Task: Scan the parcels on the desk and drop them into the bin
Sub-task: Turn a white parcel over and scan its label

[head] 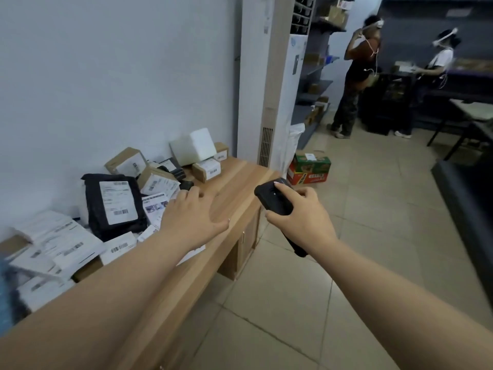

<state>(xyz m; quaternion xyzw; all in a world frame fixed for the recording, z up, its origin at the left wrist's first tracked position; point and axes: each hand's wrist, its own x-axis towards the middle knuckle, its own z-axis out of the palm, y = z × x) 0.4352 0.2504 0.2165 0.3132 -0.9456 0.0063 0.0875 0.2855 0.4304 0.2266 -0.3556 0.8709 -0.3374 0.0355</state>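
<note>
The right grip (298,209) curls round a black scanner (274,197), thumb on top, held off the worktop (240,180) edge above the floor. The left grip (196,213) reaches over the worktop, fingers spread, holding nothing, by the parcels (117,201) piled against the wall.

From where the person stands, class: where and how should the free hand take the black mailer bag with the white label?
Probably by the black mailer bag's near right edge, left hand coming from the right: the bag lies flat, tilted on other parcels, and that edge is exposed.
</note>
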